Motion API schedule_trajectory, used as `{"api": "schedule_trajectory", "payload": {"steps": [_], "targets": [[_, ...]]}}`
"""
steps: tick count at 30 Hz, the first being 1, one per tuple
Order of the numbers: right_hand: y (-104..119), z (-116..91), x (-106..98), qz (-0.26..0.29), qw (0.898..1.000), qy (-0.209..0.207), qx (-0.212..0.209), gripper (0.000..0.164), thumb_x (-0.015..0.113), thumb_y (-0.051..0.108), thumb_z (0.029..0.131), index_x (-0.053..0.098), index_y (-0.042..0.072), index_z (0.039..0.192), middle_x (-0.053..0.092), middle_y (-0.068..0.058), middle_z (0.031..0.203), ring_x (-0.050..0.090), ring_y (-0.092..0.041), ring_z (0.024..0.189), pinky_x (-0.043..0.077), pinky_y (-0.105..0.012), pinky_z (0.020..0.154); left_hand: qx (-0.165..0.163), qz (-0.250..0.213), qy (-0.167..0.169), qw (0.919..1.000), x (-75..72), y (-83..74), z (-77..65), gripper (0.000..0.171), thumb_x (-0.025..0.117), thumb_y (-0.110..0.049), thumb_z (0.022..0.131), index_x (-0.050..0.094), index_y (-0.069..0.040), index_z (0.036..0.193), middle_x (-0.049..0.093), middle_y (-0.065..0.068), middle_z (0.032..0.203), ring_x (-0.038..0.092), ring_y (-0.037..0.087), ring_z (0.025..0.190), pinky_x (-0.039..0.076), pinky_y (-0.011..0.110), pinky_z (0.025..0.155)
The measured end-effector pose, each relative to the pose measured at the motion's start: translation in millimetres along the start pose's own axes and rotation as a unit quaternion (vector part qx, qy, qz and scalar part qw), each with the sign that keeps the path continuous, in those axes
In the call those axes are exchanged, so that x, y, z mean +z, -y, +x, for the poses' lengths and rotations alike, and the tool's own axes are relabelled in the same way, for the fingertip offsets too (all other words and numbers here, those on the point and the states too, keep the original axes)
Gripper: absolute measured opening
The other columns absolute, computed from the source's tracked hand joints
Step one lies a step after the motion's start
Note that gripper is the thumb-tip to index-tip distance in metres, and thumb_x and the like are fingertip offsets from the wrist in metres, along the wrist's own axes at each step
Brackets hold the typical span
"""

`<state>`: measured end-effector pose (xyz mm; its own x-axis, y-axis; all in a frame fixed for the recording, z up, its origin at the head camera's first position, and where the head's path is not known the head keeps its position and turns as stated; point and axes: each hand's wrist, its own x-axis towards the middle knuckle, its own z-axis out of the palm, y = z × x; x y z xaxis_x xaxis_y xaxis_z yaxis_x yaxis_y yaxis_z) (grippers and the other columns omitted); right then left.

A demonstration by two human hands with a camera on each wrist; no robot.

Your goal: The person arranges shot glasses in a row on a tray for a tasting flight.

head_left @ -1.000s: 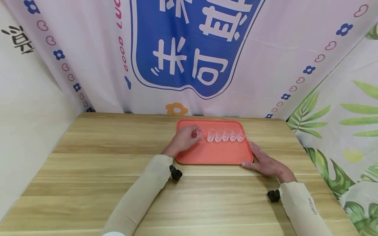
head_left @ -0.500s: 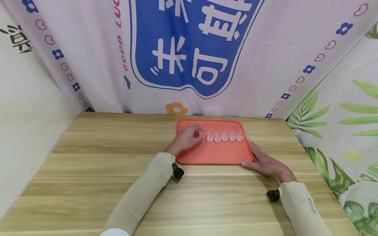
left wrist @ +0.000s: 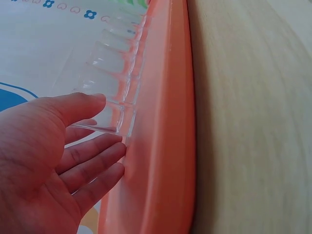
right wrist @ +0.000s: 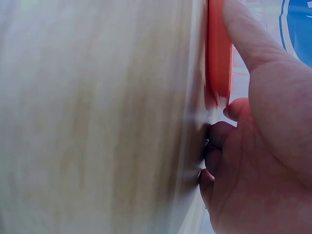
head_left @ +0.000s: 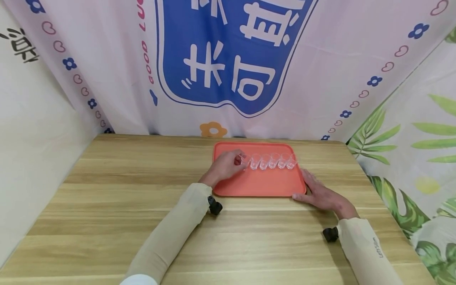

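Observation:
A row of several small clear shot glasses stands upright on an orange-red tray (head_left: 263, 186). My left hand (head_left: 225, 165) is over the tray's left part. Its thumb and index finger pinch the leftmost shot glass (left wrist: 111, 117), while the other fingers spread below it in the left wrist view. That glass sits against or very close to the neighbouring shot glass (head_left: 254, 162). At the tray's lower right corner lies my right hand (head_left: 320, 194), thumb along the front edge and fingers along the right side; in the right wrist view the fingers are partly bent.
The tray rests near the back of a wooden table (head_left: 249, 241). A printed cloth (head_left: 121, 79) hangs behind the table, and a leaf-patterned cloth (head_left: 420, 158) hangs at the right. Each sleeve carries a small black wrist camera (head_left: 215, 206).
My left hand has shifted slightly right with the shot glass, narrowing the gap to the row. Within the last half second it has barely moved. The right hand has stayed at the tray corner.

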<state>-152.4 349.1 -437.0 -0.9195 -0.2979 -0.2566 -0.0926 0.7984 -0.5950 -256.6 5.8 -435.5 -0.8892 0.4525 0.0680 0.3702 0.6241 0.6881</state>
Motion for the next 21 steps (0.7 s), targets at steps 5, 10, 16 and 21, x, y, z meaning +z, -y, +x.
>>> {"api": "schedule_trajectory", "payload": {"steps": [5,10,16,21], "targets": [[0.8,-0.1,-0.2,0.001,1.0,-0.001,-0.006,0.108,0.069,0.05,0.096,0.0,0.004,0.164,0.001,-0.028,0.168,0.0,-0.05,0.152,0.01,-0.073,0.115,-0.006,-0.012,0.006,0.9999,-1.8,-0.2,-3.1,0.045,0.077,-0.023,0.095,0.062,-0.006,0.134,0.069,0.001,0.104,0.063,0.015,0.096,0.055,0.031,0.087],[0.4,-1.4,-1.2,0.011,1.0,-0.012,-0.014,0.108,0.071,0.05,0.096,0.002,0.003,0.164,0.004,-0.027,0.168,0.004,-0.048,0.152,0.013,-0.071,0.117,0.002,-0.015,0.007,0.9999,-7.4,-2.4,-8.9,0.055,0.077,-0.027,0.094,0.055,-0.007,0.141,0.067,0.006,0.117,0.063,0.02,0.107,0.053,0.036,0.094],[-0.1,-19.2,-0.7,0.019,0.999,-0.026,0.013,0.106,0.07,0.051,0.096,0.005,0.001,0.164,0.012,-0.028,0.167,0.016,-0.049,0.15,0.023,-0.067,0.116,0.048,-0.003,0.022,0.9986,-14.6,-2.4,-26.8,0.065,0.076,-0.03,0.096,0.049,-0.003,0.149,0.06,0.014,0.138,0.058,0.029,0.126,0.049,0.044,0.104],[13.1,-29.3,-10.0,-0.003,0.998,-0.062,0.024,0.103,0.064,0.056,0.098,0.002,0.008,0.166,0.015,-0.031,0.165,0.022,-0.054,0.147,0.026,-0.07,0.113,0.085,0.02,0.02,0.996,-28.6,-2.1,-44.4,0.064,0.072,-0.036,0.098,0.049,-0.006,0.151,0.054,0.01,0.148,0.055,0.029,0.131,0.047,0.047,0.107]]}}
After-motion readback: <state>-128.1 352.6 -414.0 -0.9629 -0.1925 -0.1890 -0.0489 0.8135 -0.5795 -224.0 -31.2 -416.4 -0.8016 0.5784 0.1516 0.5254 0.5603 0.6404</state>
